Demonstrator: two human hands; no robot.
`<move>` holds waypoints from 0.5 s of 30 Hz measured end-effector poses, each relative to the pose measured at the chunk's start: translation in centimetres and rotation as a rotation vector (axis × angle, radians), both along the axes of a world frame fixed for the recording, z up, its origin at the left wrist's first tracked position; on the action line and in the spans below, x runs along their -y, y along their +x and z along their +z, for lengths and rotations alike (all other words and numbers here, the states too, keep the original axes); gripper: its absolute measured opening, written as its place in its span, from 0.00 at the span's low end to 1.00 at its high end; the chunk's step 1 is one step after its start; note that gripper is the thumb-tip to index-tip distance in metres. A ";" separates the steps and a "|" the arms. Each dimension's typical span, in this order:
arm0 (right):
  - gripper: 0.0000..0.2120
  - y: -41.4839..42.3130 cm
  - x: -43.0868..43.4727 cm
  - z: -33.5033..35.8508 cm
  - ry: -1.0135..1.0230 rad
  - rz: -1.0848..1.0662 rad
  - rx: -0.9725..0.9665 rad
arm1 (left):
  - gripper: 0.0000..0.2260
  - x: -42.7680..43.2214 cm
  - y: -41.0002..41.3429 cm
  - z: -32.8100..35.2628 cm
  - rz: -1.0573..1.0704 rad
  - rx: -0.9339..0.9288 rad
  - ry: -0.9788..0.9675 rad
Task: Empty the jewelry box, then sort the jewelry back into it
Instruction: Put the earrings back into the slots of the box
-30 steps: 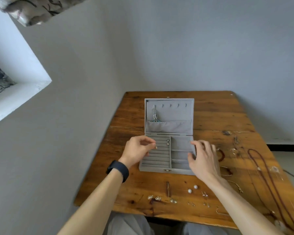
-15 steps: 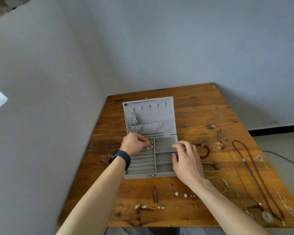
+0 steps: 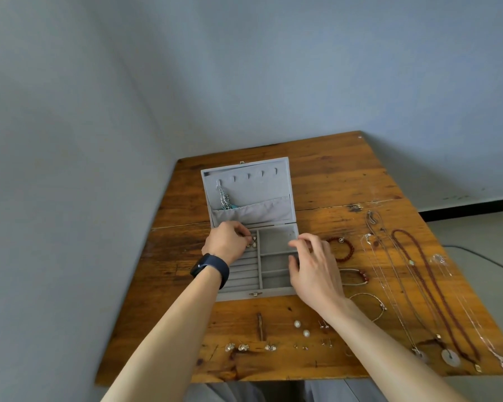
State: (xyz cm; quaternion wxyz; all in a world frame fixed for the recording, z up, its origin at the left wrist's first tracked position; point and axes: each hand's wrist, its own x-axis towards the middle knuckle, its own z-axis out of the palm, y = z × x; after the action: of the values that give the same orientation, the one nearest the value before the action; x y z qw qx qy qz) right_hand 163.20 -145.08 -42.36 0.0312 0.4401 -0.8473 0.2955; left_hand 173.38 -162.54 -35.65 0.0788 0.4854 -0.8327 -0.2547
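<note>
the open jewelry box (image 3: 273, 292) sits on the counter (image 3: 331, 175), lid up, with a chain (image 3: 225, 200) hanging inside the lid. our left grip (image 3: 227, 242) has its fingertips drawn together at the rings (image 3: 254, 242) in the top ring rows, and we cannot tell whether it holds one. our right grip (image 3: 314, 265) is apart, fingers relaxed over the box's right edge, with bracelets (image 3: 344, 250) and necklaces (image 3: 418, 274) lying further right.

Necklaces (image 3: 427, 285) lie right of the jewelry box (image 3: 253, 294), earrings (image 3: 297, 324) before it.
</note>
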 end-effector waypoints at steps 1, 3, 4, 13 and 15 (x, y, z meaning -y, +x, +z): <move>0.15 0.0 0.0 -0.1 -0.003 -0.002 -0.006 | 0.03 -0.3 0.0 0.0 -0.011 0.036 -0.055; 0.17 -0.1 -0.1 -0.2 -0.006 -0.002 -0.026 | 0.04 -0.8 0.0 0.1 -0.043 0.080 -0.151; 0.17 -0.1 -0.2 -0.2 -0.001 -0.001 -0.044 | 0.07 -0.9 0.1 0.2 -0.058 0.089 -0.179; 0.14 -0.4 0.0 -0.5 0.042 -0.023 -0.108 | 0.15 -1.5 1.3 0.5 -0.198 0.148 -0.254; 0.14 -0.5 -0.1 -0.2 0.058 -0.012 -0.110 | 0.15 -1.7 1.6 0.8 -0.209 0.128 -0.254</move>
State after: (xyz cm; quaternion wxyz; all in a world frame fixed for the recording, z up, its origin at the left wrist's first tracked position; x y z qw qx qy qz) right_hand 162.72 -145.02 -42.59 0.0667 0.4513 -0.8553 0.2458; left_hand 174.95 -160.85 -34.81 0.0595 0.3976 -0.9073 -0.1230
